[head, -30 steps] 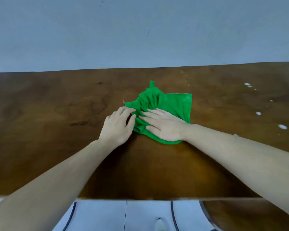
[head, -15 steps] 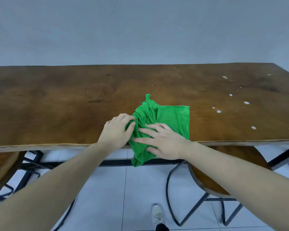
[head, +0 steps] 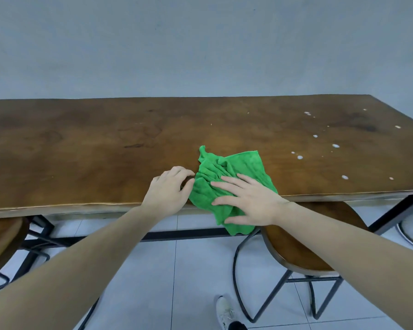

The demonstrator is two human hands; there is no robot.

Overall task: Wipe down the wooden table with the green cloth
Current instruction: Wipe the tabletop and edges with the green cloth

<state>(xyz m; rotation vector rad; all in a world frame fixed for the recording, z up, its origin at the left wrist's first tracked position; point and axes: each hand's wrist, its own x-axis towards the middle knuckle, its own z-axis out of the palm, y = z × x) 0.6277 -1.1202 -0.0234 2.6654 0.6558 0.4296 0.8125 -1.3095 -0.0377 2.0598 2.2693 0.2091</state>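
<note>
Since half a second earlier, the green cloth [head: 234,172] had slid a little rightward along the near edge of the wooden table [head: 86,153], and more of it hung over that edge, while my view had pulled back to show more of the floor. I saw the long brown tabletop run left to right against a plain grey wall [head: 200,44], with white droplets [head: 335,146] scattered over its right end. Round wooden stools [head: 303,244] on black metal frames stood under the table on pale floor tiles [head: 153,282], and one shoe [head: 224,310] showed below. The cloth lay crumpled, its long axis running from a peaked corner at the far left down to the hanging corner at the near right. My right hand [head: 250,198] pressed flat on it, fingers straight and spread. My left hand [head: 169,194] sat just beside its left edge, fingers curled, the thumb touching the fabric; whether it pinched the cloth I could not tell.
</note>
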